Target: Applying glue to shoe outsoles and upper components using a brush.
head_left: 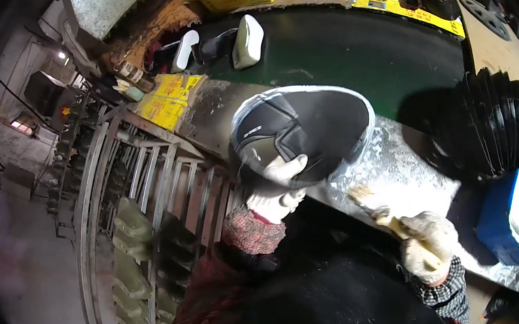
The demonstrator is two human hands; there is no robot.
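Dim workshop light falls on the glue-smeared grey desk (pixel 402 178) in front of me, its near edge streaked white. At the middle of it I hold a black shoe upper with a white-rimmed sole side turned up (pixel 300 128), tilted over the desk's left end. My left hand (pixel 275 189), in a white cotton glove, grips it from below, the fingers (pixel 286 168) clamped on its near edge. To the right and nearer me, my right hand (pixel 429 245), in a soiled knit glove, has its fingers closed round the handle of a small glue-caked brush (pixel 377 209); the bristles point up and left toward the shoe but stay apart from it, just above the desk.

Right of the brush, near the desk's corner, sits a blue rectangular tub with a white inside (pixel 512 216). Behind it stands a stack of black ribbed pieces (pixel 492 123). Farther off runs a dark green conveyor belt (pixel 349 49) carrying a white sole set on edge (pixel 247 40) and a dark shoe beside it. On my left stands a grey metal rack (pixel 146 181) with olive-green moulded pieces (pixel 132 266) hanging low on it.
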